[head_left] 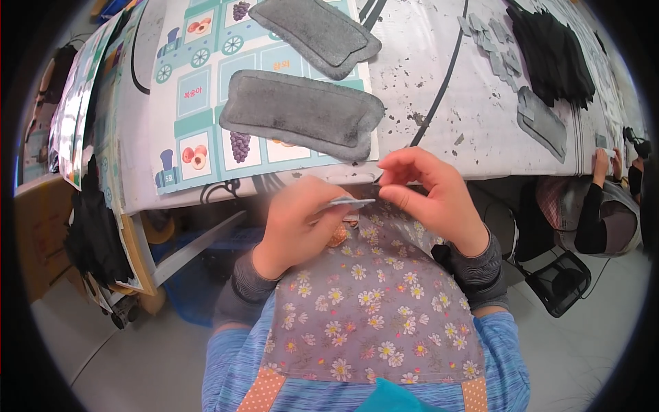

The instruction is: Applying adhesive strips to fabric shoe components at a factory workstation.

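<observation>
Above my lap, close to the table's front edge, my left hand (300, 221) is closed on a small flat grey piece (353, 202) seen nearly edge-on. To its right, my right hand (436, 196) has its fingers curled, thumb and fingertips close together at a small dark bit (377, 182) too tiny to name. A grey padded fabric pad (302, 113) with a stitched border lies just beyond my hands. Farther back rests a second grey pad (316, 34), tilted the other way. Both lie on a printed sheet (195, 127) with fruit and train pictures.
A pile of black fabric strips (552, 55) lies at the back right, beside scattered small grey pieces (493, 51) and another grey pad (542, 123). More black fabric (96, 233) hangs at the left. A co-worker's arm (596, 199) shows at far right, near a black chair (559, 281).
</observation>
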### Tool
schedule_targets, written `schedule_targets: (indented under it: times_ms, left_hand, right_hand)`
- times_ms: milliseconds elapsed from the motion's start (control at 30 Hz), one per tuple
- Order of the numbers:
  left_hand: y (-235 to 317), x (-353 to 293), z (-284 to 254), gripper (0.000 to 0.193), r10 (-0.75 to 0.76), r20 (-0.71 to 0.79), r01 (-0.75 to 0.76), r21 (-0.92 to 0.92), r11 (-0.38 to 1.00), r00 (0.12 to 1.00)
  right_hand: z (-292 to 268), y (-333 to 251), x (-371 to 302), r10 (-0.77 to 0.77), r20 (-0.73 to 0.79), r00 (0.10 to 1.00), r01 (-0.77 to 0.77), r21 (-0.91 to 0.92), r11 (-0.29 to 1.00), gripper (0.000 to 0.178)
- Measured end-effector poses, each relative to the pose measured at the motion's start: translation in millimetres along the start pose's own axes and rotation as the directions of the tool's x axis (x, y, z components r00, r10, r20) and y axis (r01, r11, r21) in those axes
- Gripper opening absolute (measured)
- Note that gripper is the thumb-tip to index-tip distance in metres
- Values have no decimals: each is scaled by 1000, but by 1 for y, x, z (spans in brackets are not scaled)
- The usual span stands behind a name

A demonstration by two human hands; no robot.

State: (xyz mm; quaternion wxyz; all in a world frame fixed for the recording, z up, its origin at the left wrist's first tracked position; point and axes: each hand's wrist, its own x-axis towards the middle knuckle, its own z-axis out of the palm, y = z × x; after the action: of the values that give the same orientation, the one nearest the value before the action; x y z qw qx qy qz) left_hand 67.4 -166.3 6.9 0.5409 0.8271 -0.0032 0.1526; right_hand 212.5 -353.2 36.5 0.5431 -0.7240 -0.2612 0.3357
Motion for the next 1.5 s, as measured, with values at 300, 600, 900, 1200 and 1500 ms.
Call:
schedule_targets:
  times_ms: [300,600,900,1200,1500]
  left_hand:
    - [-9,5,6,17,-22,-169,26,22,999,985]
    - [-29,31,6,16,311,-126,-184,581,793,942]
    - [-36,37,10,14,275,-98,-173,569,804,956]
    - [-31,39,12,25,192,-65,-117,588,800,979]
    - [-37,42,14,28,174,-89,-97,551,829,981]
  right_hand:
    - [10,15,12,-179,-56,982,181,36,983,9]
    - [4,15,54,218,-62,974,-218,6,976,22]
    - [8,26,58,135,-139,981,-150,-103,983,23]
    - [13,20,55,81,-180,980,-125,-254,959,20]
    - [15,16,59,103,-201,974,-184,-442,878,21]
